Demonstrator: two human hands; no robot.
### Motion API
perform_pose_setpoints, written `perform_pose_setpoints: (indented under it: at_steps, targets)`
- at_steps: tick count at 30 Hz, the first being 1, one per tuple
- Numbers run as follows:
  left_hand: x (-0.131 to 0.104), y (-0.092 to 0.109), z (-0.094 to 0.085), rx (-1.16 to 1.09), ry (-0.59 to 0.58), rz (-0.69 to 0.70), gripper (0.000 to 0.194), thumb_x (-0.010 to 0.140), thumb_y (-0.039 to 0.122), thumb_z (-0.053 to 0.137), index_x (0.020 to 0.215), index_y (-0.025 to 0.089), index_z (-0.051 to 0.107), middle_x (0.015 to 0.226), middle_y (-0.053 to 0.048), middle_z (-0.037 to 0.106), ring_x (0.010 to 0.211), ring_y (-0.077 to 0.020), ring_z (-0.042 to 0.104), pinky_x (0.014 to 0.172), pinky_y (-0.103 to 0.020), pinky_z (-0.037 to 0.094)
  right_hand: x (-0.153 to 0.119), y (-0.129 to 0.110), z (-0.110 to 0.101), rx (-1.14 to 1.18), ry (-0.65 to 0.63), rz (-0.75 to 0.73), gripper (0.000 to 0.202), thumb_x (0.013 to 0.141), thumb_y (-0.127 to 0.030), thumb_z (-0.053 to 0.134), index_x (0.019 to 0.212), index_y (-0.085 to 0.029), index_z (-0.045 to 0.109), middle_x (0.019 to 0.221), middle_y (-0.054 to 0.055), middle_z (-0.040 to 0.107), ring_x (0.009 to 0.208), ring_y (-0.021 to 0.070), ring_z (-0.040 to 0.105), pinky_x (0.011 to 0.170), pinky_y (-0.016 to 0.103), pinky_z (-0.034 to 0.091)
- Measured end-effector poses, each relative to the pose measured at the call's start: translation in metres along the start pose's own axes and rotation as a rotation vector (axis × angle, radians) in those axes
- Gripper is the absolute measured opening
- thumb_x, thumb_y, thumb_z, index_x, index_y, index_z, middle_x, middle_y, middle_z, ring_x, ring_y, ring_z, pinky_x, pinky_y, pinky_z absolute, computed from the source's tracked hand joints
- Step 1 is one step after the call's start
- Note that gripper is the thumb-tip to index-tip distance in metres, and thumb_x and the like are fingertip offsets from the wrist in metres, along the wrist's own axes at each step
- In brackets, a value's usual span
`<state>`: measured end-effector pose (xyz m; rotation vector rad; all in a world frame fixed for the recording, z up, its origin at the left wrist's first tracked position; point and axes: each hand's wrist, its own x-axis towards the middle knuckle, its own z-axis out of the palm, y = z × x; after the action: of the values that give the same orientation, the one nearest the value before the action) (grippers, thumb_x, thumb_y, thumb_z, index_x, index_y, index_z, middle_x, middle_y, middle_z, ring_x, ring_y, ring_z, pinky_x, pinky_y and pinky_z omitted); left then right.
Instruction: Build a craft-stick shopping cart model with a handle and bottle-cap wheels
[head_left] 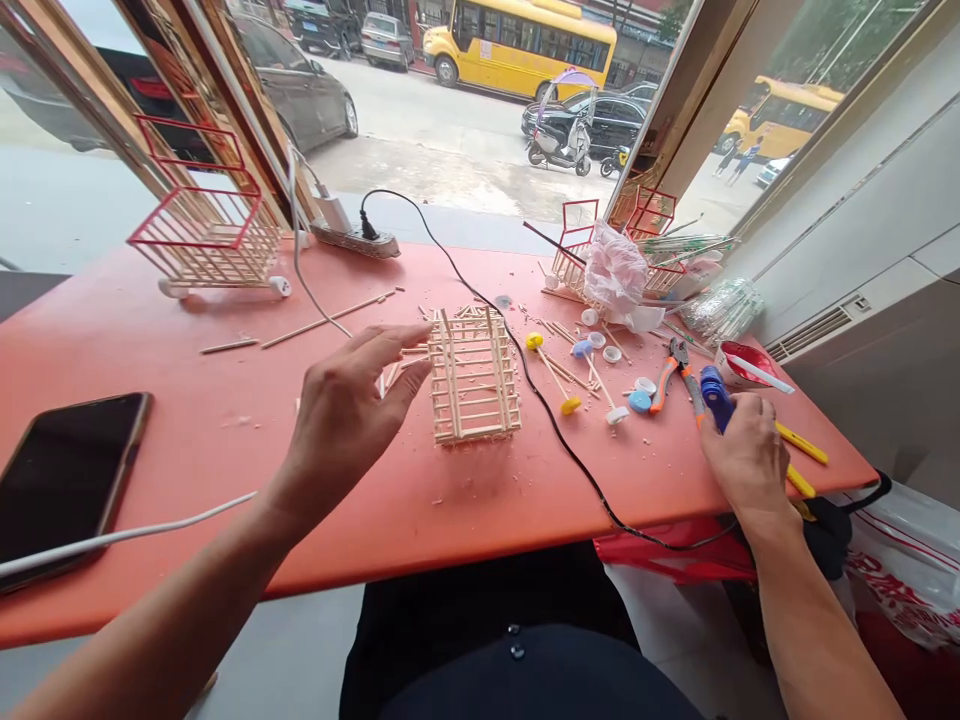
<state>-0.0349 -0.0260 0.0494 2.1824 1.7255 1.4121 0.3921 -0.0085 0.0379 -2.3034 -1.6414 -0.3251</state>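
The person is wearing a dark navy top, its smooth front curving outward, where two small, round, shiny buttons are sitting one above the other. Black cloth is covering the lap. The left hand, right hand and both forearms are showing bare.

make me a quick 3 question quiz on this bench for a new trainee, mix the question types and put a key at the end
1. True or false: the right hand is on the phone.
2. Which of these is nearest the left hand?
a) the yellow school bus
b) the stick frame
c) the red cup
3. Fill in the missing colour: the pliers are grey and ____.

Key:
1. False; it is on the blue tool.
2. b
3. orange
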Motion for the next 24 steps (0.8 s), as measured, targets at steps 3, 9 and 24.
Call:
perform_pose_setpoints:
  at_steps: [3,9,24]
  targets:
    - [0.016,-0.005,0.001,-0.06,-0.015,-0.066,0.028,0.094,0.028,0.066,0.12,0.023,0.075,0.113,-0.006,0.08,0.09,-0.023,0.076,0.084,-0.037,0.063,0.005,-0.005,-0.013,0.173,0.076,-0.001,0.038,0.094,-0.045,0.054,0.117,-0.016,0.062,0.114,0.028,0.07,0.109,0.0447,0.068,0.088,0.055,0.054]
    - [0.04,-0.021,0.024,-0.325,-0.023,-0.208,0.036,0.085,0.033,0.073,0.117,0.016,0.077,0.1,-0.008,0.079,0.083,-0.0195,0.073,0.076,-0.034,0.062,0.007,-0.073,-0.04,1.045,-0.356,-0.269,0.053,0.09,-0.072,0.064,0.097,-0.02,0.067,0.083,0.008,0.07,0.064,0.0167,0.062,0.056,0.03,0.05]
    - [0.036,-0.037,0.047,-0.321,0.112,-0.065,0.008,0.086,0.022,0.077,0.093,0.02,0.08,0.091,-0.004,0.075,0.077,-0.0162,0.066,0.068,-0.029,0.054,0.005,-0.193,-0.016,1.163,-0.683,-0.593,0.058,0.094,-0.073,0.058,0.086,-0.016,0.064,0.073,0.005,0.065,0.06,0.012,0.058,0.053,0.026,0.044]
